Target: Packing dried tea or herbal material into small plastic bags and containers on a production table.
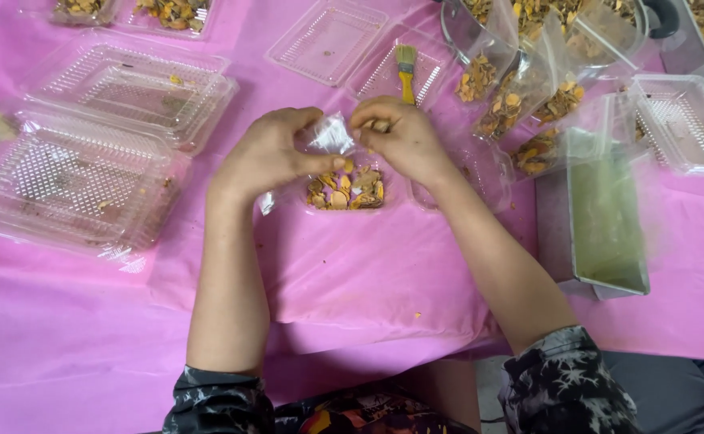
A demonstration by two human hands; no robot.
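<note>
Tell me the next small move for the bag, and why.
Probably fold or twist the bag's top shut: both hands, left and right, pinch its gathered clear mouth, and the yellow-brown slices already sit low inside on the pink cloth.

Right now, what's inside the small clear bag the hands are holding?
The small clear bag holds yellow-brown dried slices, piled in its lower half. The left hand and right hand pinch its top, covering the opening.

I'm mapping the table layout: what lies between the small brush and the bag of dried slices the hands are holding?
In the head view, the right hand lies between the brush and the bag of dried slices; the left hand pinches the bag's top.
</note>
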